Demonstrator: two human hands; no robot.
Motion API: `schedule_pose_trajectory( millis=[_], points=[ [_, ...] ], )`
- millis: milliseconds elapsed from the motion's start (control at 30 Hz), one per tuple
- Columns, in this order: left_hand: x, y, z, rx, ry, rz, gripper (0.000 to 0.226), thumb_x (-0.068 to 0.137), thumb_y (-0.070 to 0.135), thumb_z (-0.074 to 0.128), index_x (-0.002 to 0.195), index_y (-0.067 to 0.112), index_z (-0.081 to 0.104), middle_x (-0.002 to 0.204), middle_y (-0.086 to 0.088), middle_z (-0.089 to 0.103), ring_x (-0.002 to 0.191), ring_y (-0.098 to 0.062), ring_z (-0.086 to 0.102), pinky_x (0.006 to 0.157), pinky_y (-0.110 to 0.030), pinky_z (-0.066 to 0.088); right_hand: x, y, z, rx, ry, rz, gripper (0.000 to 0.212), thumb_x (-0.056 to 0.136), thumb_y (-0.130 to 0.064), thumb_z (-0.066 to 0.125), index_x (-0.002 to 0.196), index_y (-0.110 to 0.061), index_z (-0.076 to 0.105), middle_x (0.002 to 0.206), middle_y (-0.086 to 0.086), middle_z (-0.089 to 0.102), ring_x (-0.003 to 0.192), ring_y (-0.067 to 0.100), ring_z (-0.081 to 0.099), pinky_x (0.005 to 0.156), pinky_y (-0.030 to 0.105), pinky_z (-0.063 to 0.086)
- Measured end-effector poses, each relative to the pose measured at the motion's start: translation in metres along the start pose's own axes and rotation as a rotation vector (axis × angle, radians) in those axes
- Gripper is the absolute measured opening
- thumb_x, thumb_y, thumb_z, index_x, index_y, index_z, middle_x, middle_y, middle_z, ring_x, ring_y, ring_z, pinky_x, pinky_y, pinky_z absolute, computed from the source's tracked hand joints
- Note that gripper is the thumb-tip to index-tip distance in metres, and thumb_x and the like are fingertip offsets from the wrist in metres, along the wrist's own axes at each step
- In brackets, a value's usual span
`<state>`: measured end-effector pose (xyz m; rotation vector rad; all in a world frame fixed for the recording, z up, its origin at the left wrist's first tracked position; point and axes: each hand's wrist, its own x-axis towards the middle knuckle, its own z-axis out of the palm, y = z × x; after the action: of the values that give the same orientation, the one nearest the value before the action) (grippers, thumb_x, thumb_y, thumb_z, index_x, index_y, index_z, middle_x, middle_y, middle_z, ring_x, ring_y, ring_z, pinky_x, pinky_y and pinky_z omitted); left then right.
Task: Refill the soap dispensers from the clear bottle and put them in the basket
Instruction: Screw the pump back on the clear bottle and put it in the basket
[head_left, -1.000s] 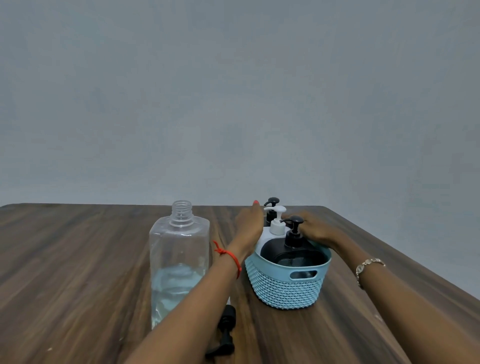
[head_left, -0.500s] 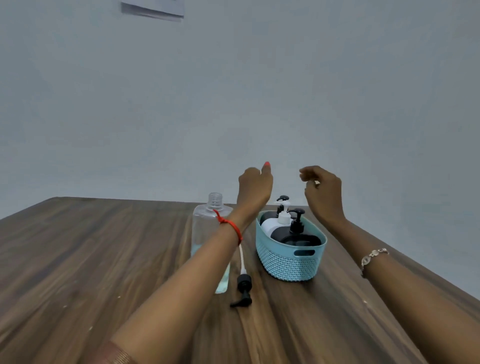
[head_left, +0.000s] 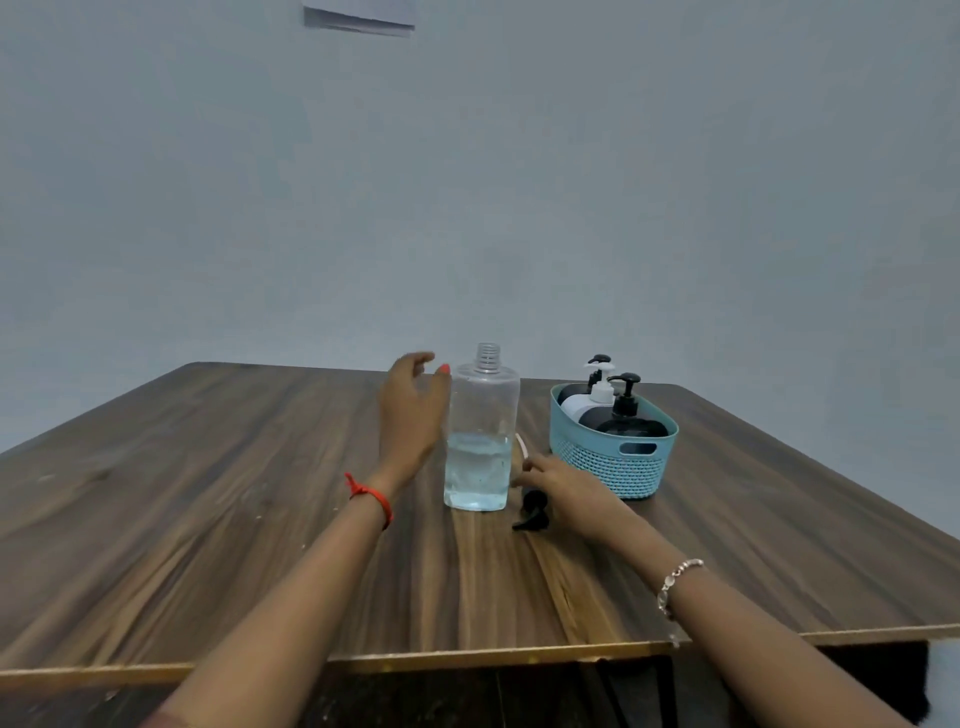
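Observation:
The clear bottle stands uncapped on the wooden table, about a third full of pale liquid. My left hand hovers just left of its shoulder, fingers spread, not gripping it. My right hand rests low on the table right of the bottle, touching the black pump cap that lies there with its white tube. Three soap dispensers, a black one in front, a white one and a black one behind, stand in the teal basket.
The table's near edge runs across the bottom of the view, its right edge slants behind the basket. A grey wall stands behind the table.
Both hands have left the basket and dispensers. My left hand moved to the bottle's side, my right hand dropped to the pump cap. The camera has pulled back from the table.

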<state>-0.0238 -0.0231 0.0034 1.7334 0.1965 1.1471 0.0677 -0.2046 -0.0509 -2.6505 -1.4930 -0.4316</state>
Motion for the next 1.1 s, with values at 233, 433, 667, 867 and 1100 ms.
schedule_pose_trajectory(
  millis=[233, 433, 667, 867, 1100],
  points=[
    [-0.023, -0.042, -0.014, 0.113, -0.151, -0.174, 0.041, 0.090, 0.033, 0.058, 0.122, 0.009, 0.053, 0.123, -0.010, 0.057, 0.117, -0.024, 0.051, 0.097, -0.040, 0.044, 0.002, -0.004, 0.017, 0.010, 0.040, -0.070, 0.017, 0.087, -0.007, 0.054, 0.101, -0.007, 0.063, 0.114, 0.006, 0.052, 0.104, 0.018, 0.046, 0.075, 0.028, 0.041],
    [-0.012, -0.042, -0.017, 0.106, -0.201, -0.170, 0.050, 0.089, 0.032, 0.059, 0.130, 0.006, 0.048, 0.133, -0.010, 0.051, 0.121, -0.022, 0.048, 0.097, -0.032, 0.041, 0.019, 0.001, -0.022, 0.218, 0.362, -0.059, 0.017, 0.087, -0.003, 0.055, 0.103, -0.001, 0.058, 0.102, 0.012, 0.055, 0.094, 0.021, 0.049, 0.079, 0.029, 0.042],
    [-0.001, -0.035, -0.002, 0.059, -0.316, -0.204, 0.071, 0.083, 0.031, 0.066, 0.142, 0.008, 0.032, 0.147, -0.008, 0.037, 0.132, -0.024, 0.038, 0.108, -0.040, 0.036, 0.051, 0.006, -0.141, 0.672, 1.075, 0.170, 0.010, 0.093, -0.013, 0.054, 0.100, -0.007, 0.057, 0.101, 0.017, 0.060, 0.083, 0.025, 0.061, 0.068, 0.026, 0.054],
    [0.004, -0.033, 0.003, 0.006, -0.370, -0.215, 0.078, 0.078, 0.038, 0.071, 0.141, 0.012, 0.035, 0.143, -0.006, 0.043, 0.127, -0.022, 0.045, 0.105, -0.042, 0.040, 0.069, 0.007, -0.213, 0.753, 1.255, 0.117, 0.021, 0.094, -0.016, 0.051, 0.101, 0.002, 0.060, 0.105, 0.020, 0.062, 0.080, 0.031, 0.062, 0.055, 0.011, 0.046],
    [0.006, -0.029, 0.005, -0.009, -0.387, -0.185, 0.073, 0.075, 0.043, 0.072, 0.136, 0.016, 0.043, 0.136, -0.001, 0.051, 0.122, -0.018, 0.049, 0.103, -0.041, 0.043, 0.080, 0.004, -0.224, 0.661, 1.166, 0.091, 0.022, 0.094, -0.017, 0.051, 0.100, 0.001, 0.062, 0.103, 0.019, 0.062, 0.077, 0.031, 0.060, 0.052, 0.009, 0.043]
  ],
)
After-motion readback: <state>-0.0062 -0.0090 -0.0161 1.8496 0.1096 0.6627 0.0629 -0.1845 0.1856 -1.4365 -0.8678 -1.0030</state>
